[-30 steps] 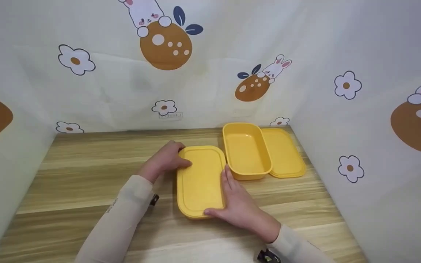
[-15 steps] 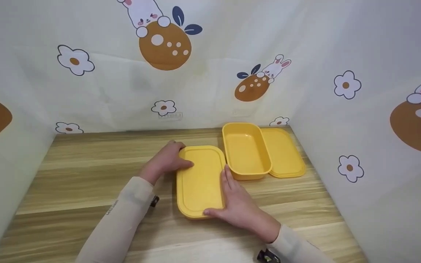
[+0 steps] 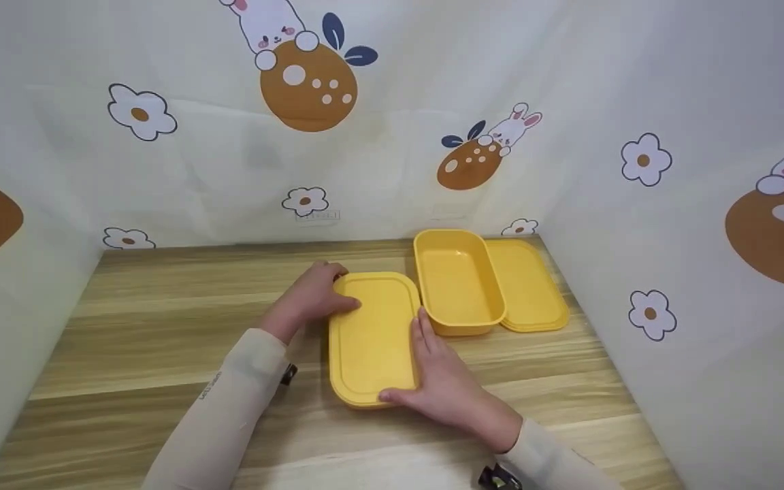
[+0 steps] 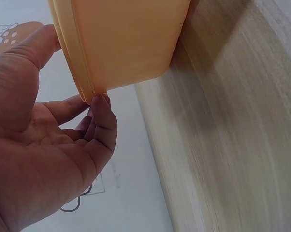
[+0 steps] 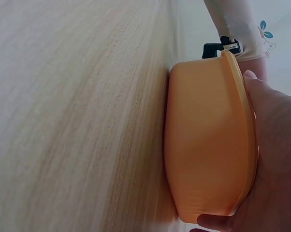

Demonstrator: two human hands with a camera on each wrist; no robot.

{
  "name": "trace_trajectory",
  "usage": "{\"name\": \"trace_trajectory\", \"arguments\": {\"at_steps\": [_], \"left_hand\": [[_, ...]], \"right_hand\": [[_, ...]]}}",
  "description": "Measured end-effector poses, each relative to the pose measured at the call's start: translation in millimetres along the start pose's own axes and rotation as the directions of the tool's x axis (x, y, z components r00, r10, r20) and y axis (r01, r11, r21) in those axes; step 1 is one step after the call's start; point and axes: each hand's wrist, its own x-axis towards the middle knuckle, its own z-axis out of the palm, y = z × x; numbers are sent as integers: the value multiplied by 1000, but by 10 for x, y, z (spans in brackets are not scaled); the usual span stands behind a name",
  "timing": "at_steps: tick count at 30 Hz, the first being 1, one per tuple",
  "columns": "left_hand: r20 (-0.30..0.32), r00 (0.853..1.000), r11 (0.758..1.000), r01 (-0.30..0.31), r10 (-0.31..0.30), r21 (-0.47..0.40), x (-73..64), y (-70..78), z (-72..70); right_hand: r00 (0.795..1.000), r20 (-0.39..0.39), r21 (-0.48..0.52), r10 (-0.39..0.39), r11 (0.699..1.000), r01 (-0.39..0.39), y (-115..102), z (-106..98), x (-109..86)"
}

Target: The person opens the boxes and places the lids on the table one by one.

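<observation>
A yellow lidded food container sits on the wooden table between both hands. My left hand holds its far left corner, thumb resting on top of the lid and the other fingers bent in at the rim. In the left wrist view, fingertips press right under the lid's edge. Along the right side lies my right hand, its thumb over the near edge of the lid. From the right wrist, the container's wall shows below the rim, with a finger reaching round its far end.
An unlidded yellow container stands close behind the right hand. Beside it, a matching yellow lid lies flat, partly overlapped by that container. Patterned cloth walls rise at the back and sides of the wooden table.
</observation>
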Motion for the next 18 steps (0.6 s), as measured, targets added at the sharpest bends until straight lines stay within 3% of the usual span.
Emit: {"name": "trace_trajectory", "arguments": {"at_steps": [10, 18], "left_hand": [[-9, 1000, 1000, 7, -7, -13, 3, 4, -1], [5, 999, 999, 46, -46, -21, 8, 36, -7]], "right_hand": [[1000, 13, -7, 11, 1000, -11, -2, 2, -6], [999, 21, -12, 30, 999, -30, -11, 3, -3]]}}
